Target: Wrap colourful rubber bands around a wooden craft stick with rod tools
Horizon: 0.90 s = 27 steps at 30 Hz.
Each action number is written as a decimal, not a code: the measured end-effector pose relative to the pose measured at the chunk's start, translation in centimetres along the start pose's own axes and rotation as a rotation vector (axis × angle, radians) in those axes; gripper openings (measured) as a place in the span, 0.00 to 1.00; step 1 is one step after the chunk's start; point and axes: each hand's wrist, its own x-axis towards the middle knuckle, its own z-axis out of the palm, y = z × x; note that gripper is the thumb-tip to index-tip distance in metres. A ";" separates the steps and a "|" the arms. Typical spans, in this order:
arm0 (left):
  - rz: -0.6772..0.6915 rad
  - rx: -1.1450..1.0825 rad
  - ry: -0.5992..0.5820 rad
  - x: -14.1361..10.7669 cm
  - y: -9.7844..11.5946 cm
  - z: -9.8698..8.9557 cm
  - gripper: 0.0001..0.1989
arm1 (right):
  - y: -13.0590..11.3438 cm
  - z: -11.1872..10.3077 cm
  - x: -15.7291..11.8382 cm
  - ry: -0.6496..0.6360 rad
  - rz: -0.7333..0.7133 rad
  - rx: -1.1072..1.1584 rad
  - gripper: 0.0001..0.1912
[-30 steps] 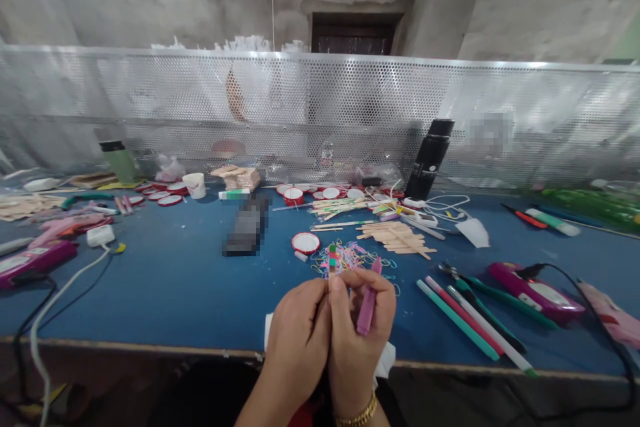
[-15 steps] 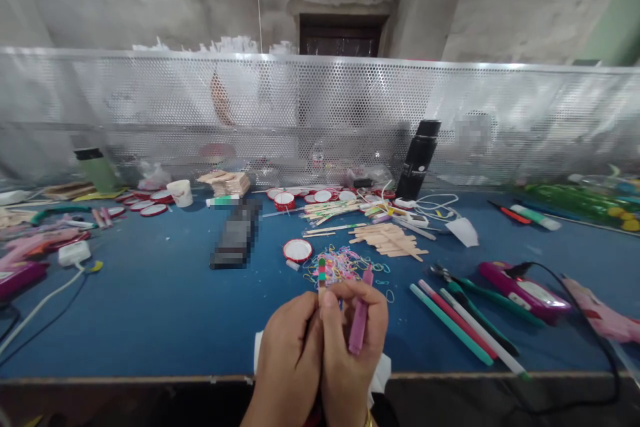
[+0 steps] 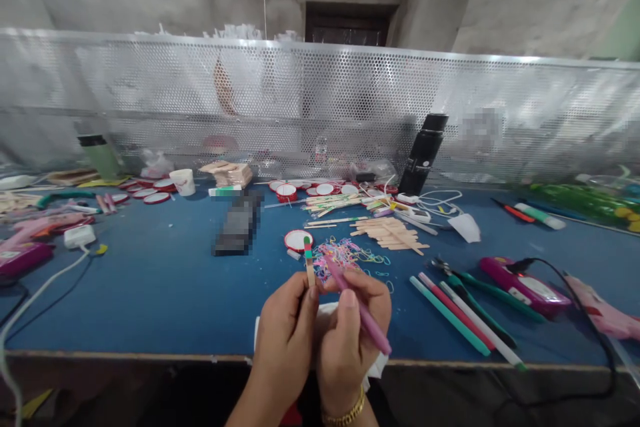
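My left hand (image 3: 287, 320) pinches a wooden craft stick (image 3: 311, 272) upright, its top end coloured in green, red and teal bands. Fingers of my right hand (image 3: 357, 320) are wrapped round a pink marker pen (image 3: 373, 325), which slants with its upper end close to the stick. Whether the pen is capped I cannot tell. Just beyond both hands lies a pile of small colourful rubber bands (image 3: 340, 255), with a round white disc with a red rim (image 3: 295, 240) beside it. White paper or cloth (image 3: 327, 309) shows below and behind the hands.
Plain craft sticks (image 3: 387, 233) lie past the rubber bands, with coloured sticks (image 3: 333, 203) behind. To the right are several marker pens (image 3: 463, 320), green-handled pliers (image 3: 480, 307) and a purple corded device (image 3: 525, 287). A black bottle (image 3: 424, 153) stands by the perforated metal screen (image 3: 270, 93).
My right hand has turned the pink marker from near upright to a slant and moved slightly away from my left. The craft stick now stands in my left hand, a little further left.
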 end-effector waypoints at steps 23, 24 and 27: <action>-0.016 -0.023 0.002 -0.3 -0.6 0.2 0.20 | 0.0 -0.2 -0.2 -0.057 -0.147 -0.085 0.09; -0.014 -0.027 0.002 -0.3 -0.7 0.3 0.20 | 0.1 -0.2 -0.2 -0.082 -0.139 -0.073 0.09; -0.007 -0.032 0.003 -0.3 -0.8 0.3 0.20 | 0.1 -0.3 -0.3 -0.164 -0.128 -0.055 0.08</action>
